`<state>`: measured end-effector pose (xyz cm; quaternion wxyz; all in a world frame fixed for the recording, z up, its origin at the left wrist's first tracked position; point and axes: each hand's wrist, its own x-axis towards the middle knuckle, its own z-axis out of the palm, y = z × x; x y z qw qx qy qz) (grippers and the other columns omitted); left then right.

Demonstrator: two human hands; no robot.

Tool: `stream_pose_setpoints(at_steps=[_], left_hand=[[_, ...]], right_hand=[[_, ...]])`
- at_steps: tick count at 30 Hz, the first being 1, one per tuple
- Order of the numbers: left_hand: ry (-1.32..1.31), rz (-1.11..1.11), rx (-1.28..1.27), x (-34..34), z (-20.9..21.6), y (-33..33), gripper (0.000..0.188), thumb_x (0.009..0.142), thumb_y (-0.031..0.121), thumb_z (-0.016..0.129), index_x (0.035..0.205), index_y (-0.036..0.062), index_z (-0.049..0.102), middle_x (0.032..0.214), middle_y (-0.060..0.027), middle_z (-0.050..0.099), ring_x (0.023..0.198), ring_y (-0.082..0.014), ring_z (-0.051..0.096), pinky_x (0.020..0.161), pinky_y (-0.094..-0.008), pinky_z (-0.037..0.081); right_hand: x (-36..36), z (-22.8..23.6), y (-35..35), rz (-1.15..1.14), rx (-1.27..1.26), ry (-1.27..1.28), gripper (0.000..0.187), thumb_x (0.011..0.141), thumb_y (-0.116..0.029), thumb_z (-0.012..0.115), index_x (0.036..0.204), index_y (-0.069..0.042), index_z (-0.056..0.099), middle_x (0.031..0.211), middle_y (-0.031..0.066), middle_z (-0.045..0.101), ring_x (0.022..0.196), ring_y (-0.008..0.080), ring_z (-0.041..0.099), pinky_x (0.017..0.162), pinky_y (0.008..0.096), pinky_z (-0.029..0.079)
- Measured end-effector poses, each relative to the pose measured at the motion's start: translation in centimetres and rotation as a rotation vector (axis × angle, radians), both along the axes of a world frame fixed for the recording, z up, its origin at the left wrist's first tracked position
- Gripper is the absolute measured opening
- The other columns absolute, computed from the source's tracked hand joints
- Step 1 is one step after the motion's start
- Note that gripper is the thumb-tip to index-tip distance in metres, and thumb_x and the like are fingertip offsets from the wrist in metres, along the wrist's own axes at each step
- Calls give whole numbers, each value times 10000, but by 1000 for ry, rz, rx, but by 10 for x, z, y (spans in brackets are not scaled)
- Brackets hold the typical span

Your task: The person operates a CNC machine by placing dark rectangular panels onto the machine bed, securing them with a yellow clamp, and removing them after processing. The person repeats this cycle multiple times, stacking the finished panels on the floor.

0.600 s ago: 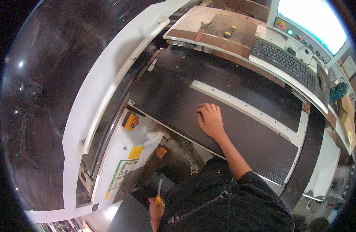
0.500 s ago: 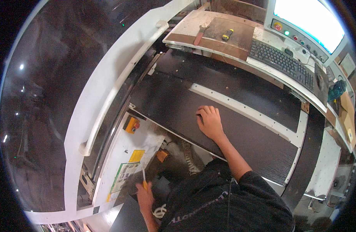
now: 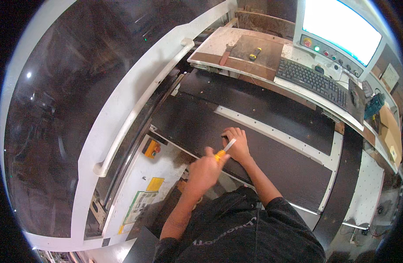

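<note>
My left hand (image 3: 205, 172) is closed round the yellow handle of a slim tool (image 3: 220, 155). The tool's pale, flat blade points up and to the right, just in front of my right wrist; its exact kind is unclear. My right hand (image 3: 237, 147) rests palm down on a dark, grained panel (image 3: 280, 168), its fingers bent and lying on the surface. Nothing shows in that hand, though the fingertips are partly hidden. A white perforated strip (image 3: 271, 134) runs across the panel beyond both hands.
At the upper right, a shelf holds a wrench (image 3: 227, 54), a yellow-black tape measure (image 3: 255, 54) and a black keyboard (image 3: 312, 84) below a lit monitor (image 3: 341, 33). To the left are a white machine frame with a handle bar (image 3: 144, 105) and a yellow emergency stop box (image 3: 151, 149).
My left hand has risen from low beside the machine's side to the panel's near edge, bringing the yellow-handled tool close to my right hand. The right hand stays on the panel.
</note>
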<state>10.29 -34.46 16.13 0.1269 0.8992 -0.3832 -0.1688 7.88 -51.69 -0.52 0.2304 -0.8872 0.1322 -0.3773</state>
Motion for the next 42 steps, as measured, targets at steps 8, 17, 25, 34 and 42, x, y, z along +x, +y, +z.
stream_pose_setpoints(at_steps=[8, 17, 25, 34, 42], left_hand=[[-329, 336, -58, 60, 22, 56, 607, 1043, 511, 472, 1169, -82, 448, 847, -280, 717, 828, -455, 720, 690, -535, 553], [-678, 747, -600, 124, 116, 204, 442, 1077, 448, 434, 1153, 49, 609, 874, -159, 751, 810, -360, 740, 716, -470, 551], [-859, 805, -545, 223, 47, 272, 436, 1084, 447, 416, 1198, 67, 596, 873, -160, 740, 898, -343, 724, 1005, -490, 457], [-1006, 769, -461, 231, -12, 254, 422, 1060, 398, 488, 1192, 14, 600, 899, -184, 720, 927, -367, 679, 1102, -515, 373], [-1205, 579, -354, 177, -47, 263, 792, 933, 287, 670, 1547, -37, 290, 1500, -213, 465, 1373, -386, 437, 1189, -519, 256]], right_hand=[[-1, 1, 4, 27, 8, 4, 167, 822, -78, 706, 982, -80, 657, 1091, 78, 656, 1030, 296, 582, 868, 422, 430], [-69, 20, 5, 76, 95, 112, 169, 886, -85, 657, 1054, -83, 679, 1167, 101, 672, 1100, 318, 584, 936, 432, 431], [-215, 21, 22, -239, 3, 183, 144, 882, -78, 673, 1026, -85, 674, 1178, 108, 676, 1145, 331, 585, 976, 448, 426], [-350, 55, 46, -498, -72, 271, 180, 875, -57, 666, 1050, -96, 669, 1191, 91, 673, 1156, 317, 588, 1001, 441, 408], [-366, 60, 36, -551, -9, 201, 176, 896, -78, 665, 1071, -90, 674, 1224, 101, 666, 1176, 314, 583, 1011, 424, 408]])
